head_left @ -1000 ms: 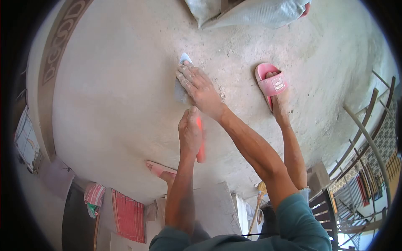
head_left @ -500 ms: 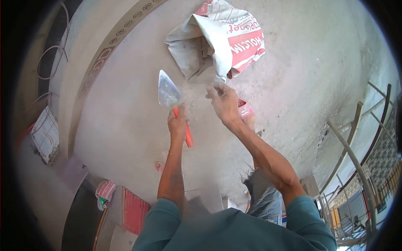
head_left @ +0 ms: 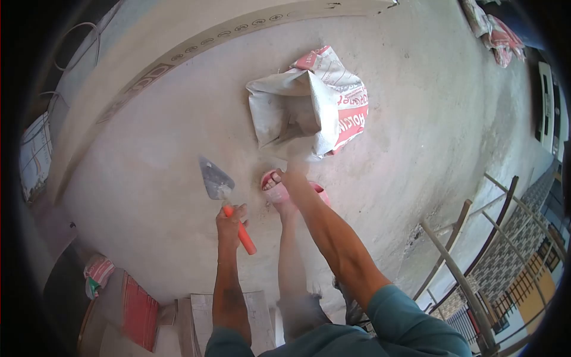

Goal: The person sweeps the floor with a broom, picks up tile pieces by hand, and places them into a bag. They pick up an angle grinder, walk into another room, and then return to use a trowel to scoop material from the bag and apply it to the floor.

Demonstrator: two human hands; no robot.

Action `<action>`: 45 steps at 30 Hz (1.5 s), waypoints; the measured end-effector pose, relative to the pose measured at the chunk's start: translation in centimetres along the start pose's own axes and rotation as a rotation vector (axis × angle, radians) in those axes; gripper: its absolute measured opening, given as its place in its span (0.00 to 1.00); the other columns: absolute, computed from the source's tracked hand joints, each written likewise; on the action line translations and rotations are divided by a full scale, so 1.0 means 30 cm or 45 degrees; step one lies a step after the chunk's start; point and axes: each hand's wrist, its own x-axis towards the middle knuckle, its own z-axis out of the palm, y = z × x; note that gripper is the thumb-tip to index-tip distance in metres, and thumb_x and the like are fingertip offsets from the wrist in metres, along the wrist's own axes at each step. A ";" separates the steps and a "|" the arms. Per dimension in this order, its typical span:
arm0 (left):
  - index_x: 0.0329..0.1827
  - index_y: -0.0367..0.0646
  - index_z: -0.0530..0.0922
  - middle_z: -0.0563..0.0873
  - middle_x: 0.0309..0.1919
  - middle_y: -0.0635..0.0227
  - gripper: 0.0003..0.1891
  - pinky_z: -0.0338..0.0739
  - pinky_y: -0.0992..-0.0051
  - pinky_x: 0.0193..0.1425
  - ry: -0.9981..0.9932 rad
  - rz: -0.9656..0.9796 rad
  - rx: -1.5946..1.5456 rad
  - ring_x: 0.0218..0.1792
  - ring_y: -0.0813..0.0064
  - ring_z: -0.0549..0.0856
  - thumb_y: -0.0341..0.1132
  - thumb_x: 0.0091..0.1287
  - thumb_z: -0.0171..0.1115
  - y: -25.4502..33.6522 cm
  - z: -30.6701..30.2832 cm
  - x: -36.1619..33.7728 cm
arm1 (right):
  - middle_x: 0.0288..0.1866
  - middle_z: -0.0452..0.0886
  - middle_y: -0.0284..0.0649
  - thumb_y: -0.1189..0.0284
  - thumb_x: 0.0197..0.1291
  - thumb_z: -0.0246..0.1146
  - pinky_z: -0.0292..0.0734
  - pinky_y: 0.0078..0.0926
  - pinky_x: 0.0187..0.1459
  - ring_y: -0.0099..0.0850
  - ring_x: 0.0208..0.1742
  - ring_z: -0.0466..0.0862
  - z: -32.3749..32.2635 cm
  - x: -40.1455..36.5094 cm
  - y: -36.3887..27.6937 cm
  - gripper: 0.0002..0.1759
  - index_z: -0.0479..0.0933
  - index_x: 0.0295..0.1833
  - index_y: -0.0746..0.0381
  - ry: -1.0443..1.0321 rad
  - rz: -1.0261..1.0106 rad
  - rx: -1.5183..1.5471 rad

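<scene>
My left hand (head_left: pixel 231 224) is wrapped round the orange handle of a trowel (head_left: pixel 215 178), whose grey blade points up and left above the floor. An open white and red cement bag (head_left: pixel 345 107) lies on the floor ahead, its mouth facing me. Just below the bag's mouth is my right hand (head_left: pixel 292 174), blurred, with its fingers largely hidden, so what it holds cannot be made out. Beneath it shows a foot in a pink slipper (head_left: pixel 275 191).
A long cardboard piece (head_left: pixel 220 33) curves along the upper left. Metal railings (head_left: pixel 458 268) stand at the lower right. Red boxes (head_left: pixel 140 312) and flat boards (head_left: pixel 262 315) are at the lower left. Another bag (head_left: pixel 502 38) lies at the upper right.
The view has shifted, and the bag now appears lower. My left hand and the trowel appear lower and further left. A slippered foot now shows beneath my right hand, which has blurred near the bag's mouth.
</scene>
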 end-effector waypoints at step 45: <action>0.26 0.44 0.71 0.73 0.23 0.76 0.10 0.73 0.80 0.31 -0.427 0.825 0.201 0.23 0.84 0.75 0.18 0.49 0.60 1.703 2.261 -0.742 | 0.43 0.77 0.42 0.89 0.49 0.51 0.80 0.30 0.40 0.35 0.41 0.81 -0.335 -0.523 -2.842 0.24 0.69 0.54 0.66 -0.690 -0.198 -0.446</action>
